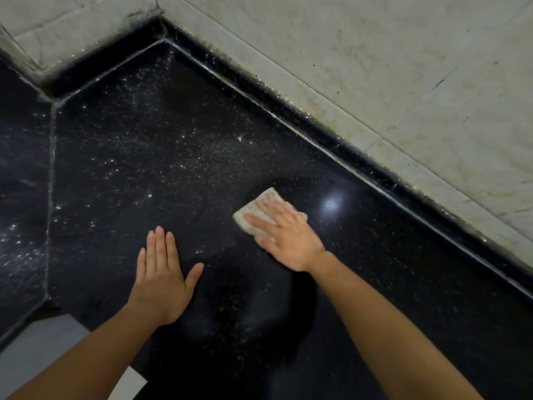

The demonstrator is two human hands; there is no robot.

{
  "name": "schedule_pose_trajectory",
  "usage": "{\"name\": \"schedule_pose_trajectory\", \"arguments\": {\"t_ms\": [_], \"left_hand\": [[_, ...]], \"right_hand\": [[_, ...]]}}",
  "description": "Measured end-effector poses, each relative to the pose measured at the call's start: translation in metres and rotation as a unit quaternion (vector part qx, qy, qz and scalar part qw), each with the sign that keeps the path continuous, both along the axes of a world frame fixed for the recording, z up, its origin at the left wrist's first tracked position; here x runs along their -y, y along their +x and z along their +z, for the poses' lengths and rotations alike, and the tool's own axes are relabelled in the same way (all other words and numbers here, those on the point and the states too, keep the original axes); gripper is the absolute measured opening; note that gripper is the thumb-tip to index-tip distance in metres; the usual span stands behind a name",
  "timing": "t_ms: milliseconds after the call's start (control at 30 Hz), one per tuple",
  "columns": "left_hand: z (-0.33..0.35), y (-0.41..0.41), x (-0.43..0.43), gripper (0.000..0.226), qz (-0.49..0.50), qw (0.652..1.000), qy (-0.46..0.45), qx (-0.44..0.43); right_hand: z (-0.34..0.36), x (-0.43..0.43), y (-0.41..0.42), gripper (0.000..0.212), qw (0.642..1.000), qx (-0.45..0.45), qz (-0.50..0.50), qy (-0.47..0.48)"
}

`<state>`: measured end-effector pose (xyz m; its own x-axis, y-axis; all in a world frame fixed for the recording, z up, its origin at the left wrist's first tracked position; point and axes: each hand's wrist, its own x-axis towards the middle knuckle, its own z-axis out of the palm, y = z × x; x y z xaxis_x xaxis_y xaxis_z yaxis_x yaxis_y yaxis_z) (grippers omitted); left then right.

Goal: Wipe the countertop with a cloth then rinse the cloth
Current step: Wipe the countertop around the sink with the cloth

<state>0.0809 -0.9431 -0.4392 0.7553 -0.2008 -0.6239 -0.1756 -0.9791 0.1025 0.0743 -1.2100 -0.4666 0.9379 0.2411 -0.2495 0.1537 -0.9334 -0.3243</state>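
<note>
A black speckled countertop (161,145) fills the view, dusted with pale specks toward its far left corner. A small folded beige cloth (257,207) lies on it right of centre. My right hand (288,235) presses flat on the cloth with straight fingers and covers its near half. My left hand (161,272) rests palm down on the bare counter to the left of the cloth, fingers straight and together, thumb spread out. It holds nothing.
Stained pale wall tiles (403,67) rise behind a raised black edge strip (317,131) along the back and the right. A grouted seam (52,180) splits the counter at left. Pale floor (37,350) shows beyond the counter's front edge at lower left.
</note>
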Motion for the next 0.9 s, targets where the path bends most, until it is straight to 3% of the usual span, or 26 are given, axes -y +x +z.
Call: {"name": "schedule_pose_trajectory", "arguments": {"t_ms": [100, 200, 300, 367, 467, 567, 767, 900], "left_hand": [[-0.001, -0.001, -0.001, 0.081, -0.002, 1.0, -0.008, 0.003], [-0.001, -0.001, -0.001, 0.08, 0.001, 1.0, -0.027, 0.008], [-0.001, 0.001, -0.002, 0.08, 0.001, 1.0, -0.023, -0.005], [-0.001, 0.003, -0.001, 0.08, -0.001, 1.0, -0.013, -0.019], [-0.001, 0.004, -0.001, 0.08, -0.001, 1.0, -0.011, -0.023], [-0.002, 0.004, -0.001, 0.08, 0.002, 1.0, -0.011, -0.023], [-0.002, 0.003, -0.003, 0.083, 0.013, 0.999, -0.029, -0.024], [-0.004, 0.002, -0.005, 0.085, 0.014, 0.999, -0.043, -0.013]], "right_hand": [[-0.008, 0.051, -0.008, 0.058, 0.973, -0.013, -0.22, -0.07], [-0.003, 0.087, -0.014, 0.055, 0.889, -0.042, -0.449, -0.08], [0.003, 0.084, 0.009, 0.055, 0.812, -0.063, -0.579, -0.045], [0.001, 0.067, 0.038, 0.056, 0.788, -0.072, -0.61, -0.032], [0.0, 0.035, 0.078, 0.056, 0.812, -0.072, -0.579, -0.012], [0.0, 0.005, 0.109, 0.055, 0.863, -0.067, -0.501, 0.0], [-0.003, -0.028, 0.101, 0.051, 0.975, -0.022, -0.22, 0.007], [0.003, -0.002, 0.063, 0.051, 0.999, -0.019, -0.047, 0.005]]}}
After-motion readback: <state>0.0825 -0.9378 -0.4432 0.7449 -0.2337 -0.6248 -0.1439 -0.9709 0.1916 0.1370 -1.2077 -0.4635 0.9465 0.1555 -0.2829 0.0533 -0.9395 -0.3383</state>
